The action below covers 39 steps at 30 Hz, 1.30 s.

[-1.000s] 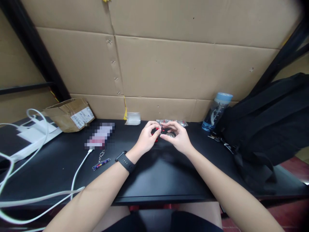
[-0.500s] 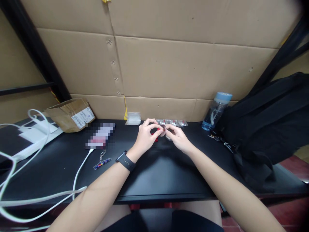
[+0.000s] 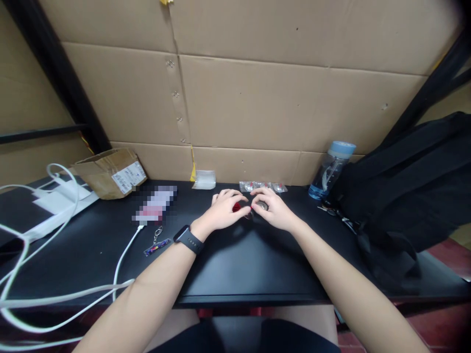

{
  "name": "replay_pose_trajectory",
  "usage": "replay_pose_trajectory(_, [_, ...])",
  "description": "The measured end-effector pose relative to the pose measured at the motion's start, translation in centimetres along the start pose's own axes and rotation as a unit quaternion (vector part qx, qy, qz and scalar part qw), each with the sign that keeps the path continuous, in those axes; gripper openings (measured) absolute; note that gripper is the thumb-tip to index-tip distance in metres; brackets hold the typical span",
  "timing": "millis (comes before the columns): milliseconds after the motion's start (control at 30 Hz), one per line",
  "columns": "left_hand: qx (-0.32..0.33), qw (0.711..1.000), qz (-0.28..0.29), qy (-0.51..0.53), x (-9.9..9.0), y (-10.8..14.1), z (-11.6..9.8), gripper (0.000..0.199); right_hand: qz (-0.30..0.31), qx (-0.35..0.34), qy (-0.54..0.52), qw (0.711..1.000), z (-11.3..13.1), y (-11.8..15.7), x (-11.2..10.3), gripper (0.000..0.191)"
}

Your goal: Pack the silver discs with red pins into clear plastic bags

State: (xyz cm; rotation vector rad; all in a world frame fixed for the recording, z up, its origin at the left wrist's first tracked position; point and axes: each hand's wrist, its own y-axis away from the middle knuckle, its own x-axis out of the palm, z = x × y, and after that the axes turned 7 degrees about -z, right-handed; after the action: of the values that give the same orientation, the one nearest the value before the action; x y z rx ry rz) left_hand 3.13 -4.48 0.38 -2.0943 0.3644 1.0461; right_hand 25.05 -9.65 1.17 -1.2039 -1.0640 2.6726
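My left hand (image 3: 226,208) is low over the black desk, fingers curved and the thumb apart from the index finger. Through that gap shows a red object (image 3: 236,207), its kind unclear. Just beneath the left thumb tip is a thin shiny round disc (image 3: 248,215), partly hidden. Thumb and index finger of my right hand (image 3: 274,208) come together at a tiny red piece (image 3: 251,208), which they seem to pinch. A round metallic piece (image 3: 262,205) shows between the right hand's fingers, apparently on the desk.
Behind the hands lies a strip of clear packets (image 3: 279,188), with a clear plastic bag (image 3: 204,180) to its left. A blue-lidded bottle (image 3: 331,169) and black backpack (image 3: 412,186) stand right. Leftward are a phone (image 3: 154,206), keychain (image 3: 157,246), cardboard box (image 3: 110,174) and white cables (image 3: 121,255).
The round disc that both hands held between their fingertips is now lower, under the left thumb. My left hand has loosened and spread, and the right fingers have moved onto a small red piece.
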Motion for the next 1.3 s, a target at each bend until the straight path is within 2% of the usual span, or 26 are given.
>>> replay_pose_trajectory(100, [-0.035, 0.999, -0.017, -0.03, -0.7, -0.2, 1.3, 0.025, 0.054, -0.008, 0.019, 0.998, 0.1, 0.2, -0.7, 0.012])
replay_pose_trajectory(233, [-0.045, 0.995, 0.022, -0.088, -1.4, 0.1, 2.9, 0.009, 0.118, -0.003, 0.02, 0.993, 0.2, 0.4, -1.1, 0.01])
replay_pose_trajectory(333, [-0.036, 0.994, 0.038, -0.098, -1.3, 0.5, 3.1, 0.008, 0.142, 0.006, 0.011, 0.99, 0.0, 0.4, -1.2, 0.009])
replay_pose_trajectory(467, [-0.023, 0.993, 0.041, -0.109, -0.7, 0.7, 2.6, 0.006, 0.132, 0.007, 0.019, 0.991, -0.6, 0.2, -0.9, 0.01])
replay_pose_trajectory(567, [-0.018, 0.991, 0.049, -0.12, -0.6, 0.6, 2.4, 0.006, 0.097, 0.013, 0.042, 0.994, -1.6, 0.2, -0.5, 0.007])
replay_pose_trajectory(667, [-0.026, 0.988, 0.062, -0.136, -0.9, 0.5, 2.4, 0.006, 0.065, 0.035, 0.087, 0.993, -2.9, 0.4, 0.0, 0.021])
replay_pose_trajectory(833, [-0.042, 0.982, 0.078, -0.168, -2.0, 0.3, 2.1, 0.007, 0.075, 0.059, 0.123, 0.988, -4.7, 0.7, 0.6, 0.038])
replay_pose_trajectory(1133, [-0.045, 0.979, 0.119, -0.16, -1.7, 0.3, 3.0, 0.007, 0.079, 0.077, 0.096, 0.989, -5.1, 0.6, 0.8, 0.029])
replay_pose_trajectory(1200, [-0.04, 0.979, 0.115, -0.161, -1.6, 0.3, 3.0, 0.008, 0.077, 0.081, 0.088, 0.99, -5.0, 0.6, 0.8, 0.028])
replay_pose_trajectory(1300, [-0.017, 0.983, 0.08, -0.165, -1.8, 0.2, 2.6, 0.008, 0.07, 0.09, 0.071, 0.991, -4.8, 0.6, 0.8, 0.028])
